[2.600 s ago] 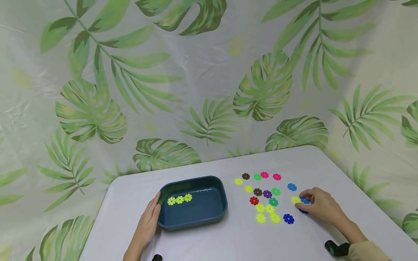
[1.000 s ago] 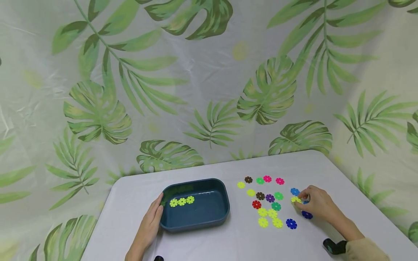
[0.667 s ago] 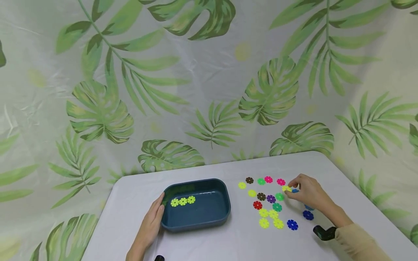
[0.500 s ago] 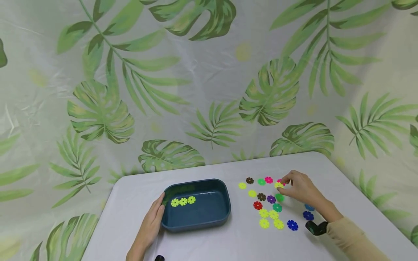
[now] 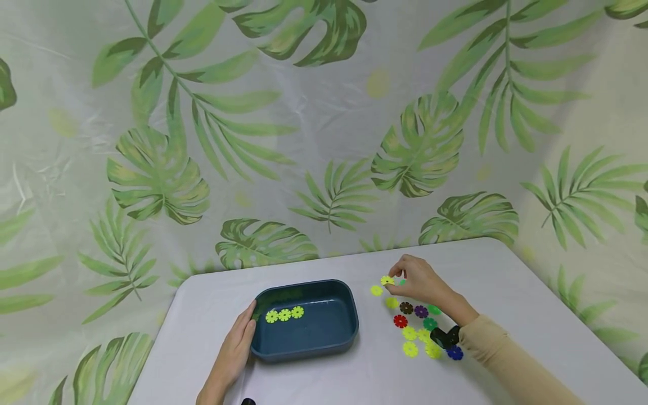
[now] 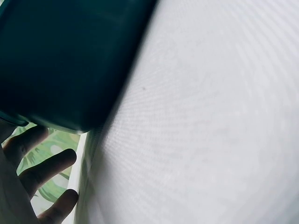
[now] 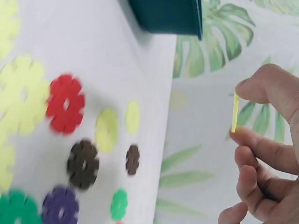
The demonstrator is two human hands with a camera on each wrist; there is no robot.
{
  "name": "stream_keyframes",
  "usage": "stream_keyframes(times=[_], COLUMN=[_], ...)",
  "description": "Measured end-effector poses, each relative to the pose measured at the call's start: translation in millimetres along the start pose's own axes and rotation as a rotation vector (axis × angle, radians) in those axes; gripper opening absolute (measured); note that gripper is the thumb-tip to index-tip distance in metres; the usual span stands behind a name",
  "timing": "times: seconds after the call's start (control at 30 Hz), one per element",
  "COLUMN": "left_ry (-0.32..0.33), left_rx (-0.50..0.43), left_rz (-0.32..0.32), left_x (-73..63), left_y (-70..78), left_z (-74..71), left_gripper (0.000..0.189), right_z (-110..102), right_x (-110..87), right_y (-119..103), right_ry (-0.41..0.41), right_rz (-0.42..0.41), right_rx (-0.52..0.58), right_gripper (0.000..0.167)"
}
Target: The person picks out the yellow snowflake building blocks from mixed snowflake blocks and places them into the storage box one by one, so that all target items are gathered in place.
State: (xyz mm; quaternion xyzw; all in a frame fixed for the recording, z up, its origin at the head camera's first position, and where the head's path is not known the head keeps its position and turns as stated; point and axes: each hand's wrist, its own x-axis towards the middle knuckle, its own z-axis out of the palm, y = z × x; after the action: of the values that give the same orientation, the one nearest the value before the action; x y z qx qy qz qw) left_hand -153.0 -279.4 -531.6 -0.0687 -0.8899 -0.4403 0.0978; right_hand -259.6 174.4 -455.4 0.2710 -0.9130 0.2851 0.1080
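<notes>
My right hand (image 5: 422, 281) pinches a yellow notched plastic disc (image 5: 387, 280) between thumb and index finger, above the far side of the table. In the right wrist view this disc (image 7: 235, 112) appears edge-on, raised off the cloth. My left hand (image 5: 234, 343) rests against the left end of a dark blue-green bin (image 5: 304, 355); its fingers (image 6: 51, 171) look fairly straight and spread in the left wrist view. Three yellow discs (image 5: 285, 315) lie in a row inside the bin. Below my right hand lie a red disc (image 5: 400, 321), a purple disc (image 5: 421, 311) and a brown disc (image 5: 406, 308).
More yellow discs (image 5: 410, 349) and a dark blue disc (image 5: 455, 352) lie near my right wrist, which partly covers several others. A white cloth covers the table (image 5: 202, 304). Behind it hangs a leaf-patterned sheet (image 5: 324, 140).
My right hand has lifted the yellow disc from beside the blue ones and carried it left across the scattered discs. The left hand stays on the bin; the view shifts slightly.
</notes>
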Motion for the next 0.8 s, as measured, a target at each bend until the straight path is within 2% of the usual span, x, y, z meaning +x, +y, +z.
stream_keyframes(times=[0.13, 0.33, 0.8], left_ry=[-0.003, -0.006, -0.021], left_rx=[0.005, 0.01, 0.007], left_rz=[-0.005, -0.027, -0.031], left_x=[-0.3, 0.2, 1.1], left_y=[1.0, 1.4, 0.4], left_z=[0.1, -0.6, -1.1], left_gripper=[0.05, 0.05, 0.051], right_z=[11.5, 26.6, 55.7], right_x=[14.9, 34.9, 66.3], right_y=[-13.6, -31.6, -68.5], right_ry=[-0.032, -0.078, -0.193], right_rz=[-0.033, -0.036, -0.087], right_rx=[0.009, -0.005, 0.002], right_gripper=[0.018, 0.022, 0.02])
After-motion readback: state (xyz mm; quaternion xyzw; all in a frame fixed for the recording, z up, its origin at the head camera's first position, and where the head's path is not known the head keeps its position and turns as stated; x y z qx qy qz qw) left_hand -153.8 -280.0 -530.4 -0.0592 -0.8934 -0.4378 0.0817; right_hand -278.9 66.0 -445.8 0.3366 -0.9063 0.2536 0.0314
